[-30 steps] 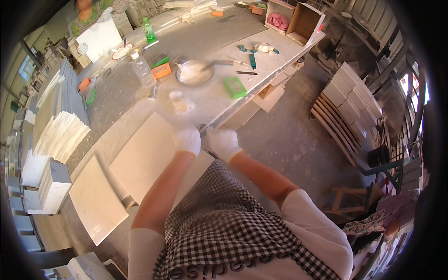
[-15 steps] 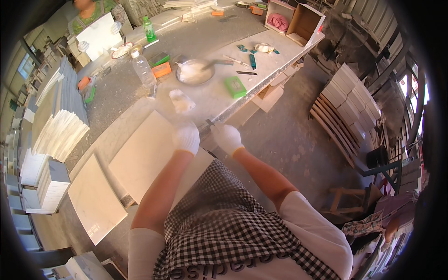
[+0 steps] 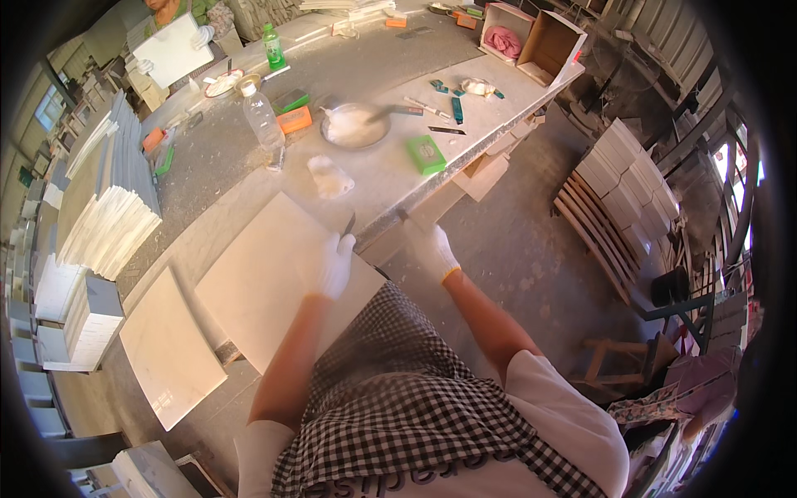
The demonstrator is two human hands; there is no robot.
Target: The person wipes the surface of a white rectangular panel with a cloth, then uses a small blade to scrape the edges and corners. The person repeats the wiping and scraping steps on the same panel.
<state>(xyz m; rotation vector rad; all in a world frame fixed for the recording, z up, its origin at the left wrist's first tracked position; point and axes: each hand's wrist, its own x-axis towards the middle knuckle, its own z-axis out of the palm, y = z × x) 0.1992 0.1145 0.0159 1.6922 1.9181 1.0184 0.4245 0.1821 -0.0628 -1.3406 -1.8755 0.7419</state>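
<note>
My left hand (image 3: 334, 264), in a white knit glove, is closed on a thin dark blade-like scraper (image 3: 350, 222) that points up and away. It is over a pale stone slab (image 3: 257, 266) lying at the bench's near edge. My right hand (image 3: 433, 249), also gloved, is out past the bench edge, its fingers blurred and closed, with a small dark piece at their tips that I cannot make out. Beyond the slab lie a crumpled white cloth (image 3: 330, 178) and a round bowl of white material (image 3: 355, 124) with a spatula resting in it.
A green box (image 3: 426, 155), a clear bottle (image 3: 262, 120) and an orange box (image 3: 293, 119) stand on the bench (image 3: 398, 187). A second slab (image 3: 170, 349) lies at left, by stacked tiles (image 3: 112, 232). Across the bench a person holds a white panel (image 3: 173, 51).
My hands have moved apart: the right went rightward, away from the left. The dark scraper now stands up from my left hand. The person across has shifted the white panel.
</note>
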